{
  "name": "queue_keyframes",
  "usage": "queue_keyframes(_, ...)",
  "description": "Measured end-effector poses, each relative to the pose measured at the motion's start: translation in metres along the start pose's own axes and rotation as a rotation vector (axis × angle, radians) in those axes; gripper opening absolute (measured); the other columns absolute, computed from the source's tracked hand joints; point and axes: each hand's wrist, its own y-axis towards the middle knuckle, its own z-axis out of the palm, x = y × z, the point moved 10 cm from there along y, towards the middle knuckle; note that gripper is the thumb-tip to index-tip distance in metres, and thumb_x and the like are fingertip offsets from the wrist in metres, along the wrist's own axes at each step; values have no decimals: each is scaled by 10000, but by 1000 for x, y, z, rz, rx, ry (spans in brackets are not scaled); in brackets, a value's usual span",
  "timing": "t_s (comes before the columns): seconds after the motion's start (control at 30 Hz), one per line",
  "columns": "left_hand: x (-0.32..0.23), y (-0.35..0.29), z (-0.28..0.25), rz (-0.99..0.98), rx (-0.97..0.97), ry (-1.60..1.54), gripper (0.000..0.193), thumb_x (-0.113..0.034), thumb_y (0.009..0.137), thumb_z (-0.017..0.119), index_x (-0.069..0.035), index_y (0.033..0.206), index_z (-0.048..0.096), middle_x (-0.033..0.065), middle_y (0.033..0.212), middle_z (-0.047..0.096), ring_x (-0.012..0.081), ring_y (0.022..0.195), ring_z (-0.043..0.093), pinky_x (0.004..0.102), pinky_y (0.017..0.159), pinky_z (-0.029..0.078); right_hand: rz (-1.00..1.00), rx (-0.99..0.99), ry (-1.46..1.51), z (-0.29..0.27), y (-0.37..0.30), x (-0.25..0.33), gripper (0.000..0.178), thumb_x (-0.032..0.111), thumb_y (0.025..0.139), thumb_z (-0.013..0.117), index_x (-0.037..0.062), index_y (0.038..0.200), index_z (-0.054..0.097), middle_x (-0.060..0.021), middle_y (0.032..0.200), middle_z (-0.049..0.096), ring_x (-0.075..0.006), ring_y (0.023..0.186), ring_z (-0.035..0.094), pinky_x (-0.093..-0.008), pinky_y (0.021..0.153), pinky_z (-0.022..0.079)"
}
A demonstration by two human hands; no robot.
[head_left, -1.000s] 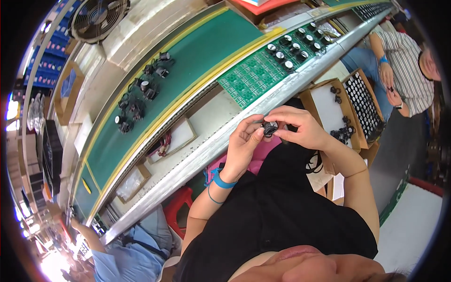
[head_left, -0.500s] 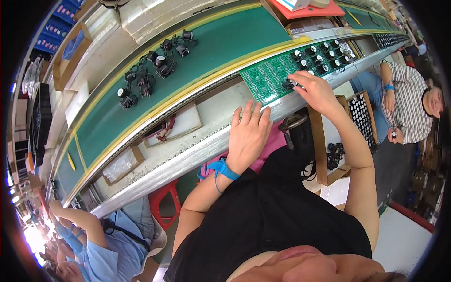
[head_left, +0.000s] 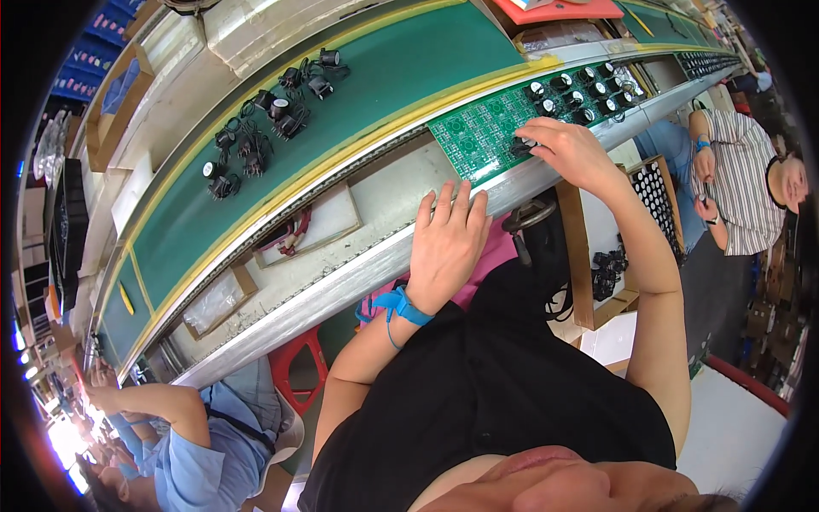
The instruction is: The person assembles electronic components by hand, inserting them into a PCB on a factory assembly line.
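A green circuit board (head_left: 473,136) lies across the metal rail in front of me. Black cylindrical components with white round tops (head_left: 584,77) stand in rows on its right part, while its left part shows bare green. My right hand (head_left: 570,155) reaches over the board, fingers closed around another black component (head_left: 521,147) low on the board; the fingertips partly cover it. My left hand (head_left: 448,246) lies flat on the rail with its fingers spread. Its fingertips are close to the board's lower left corner, and it holds nothing.
Several black components with wires (head_left: 286,115) lie in clusters on the green belt (head_left: 401,60). A cardboard box (head_left: 583,282) by my right arm holds more black parts. One person (head_left: 751,171) sits at the right, another (head_left: 192,444) at the left beside a red stool (head_left: 300,375).
My right hand has shifted slightly left over the same black component. My left hand stays almost still. The person at the right has brought both hands together.
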Motion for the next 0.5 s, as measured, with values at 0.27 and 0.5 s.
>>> queue_keyframes(0.27, -1, 0, -1, 15, -17, -1, 338, -199, 845, 642, -51, 1143, 582, 144, 1182, 598, 315, 1124, 534, 445, 965, 393, -4, 5, 26, 0, 0, 0, 337, 58, 793, 645, 76, 1130, 634, -83, 1132, 627, -303, 958, 625, -383, 811, 516)
queue_keyframes(0.5, -1, 1, -1, 18, -17, 4, 332, -197, 848, 640, -52, 1141, 579, 146, 1177, 598, 318, 1122, 534, 449, 960, 396, -127, -48, -35, -4, 6, 4, 279, 87, 797, 642, 45, 1072, 655, -73, 1047, 651, -301, 898, 638, -385, 768, 524)
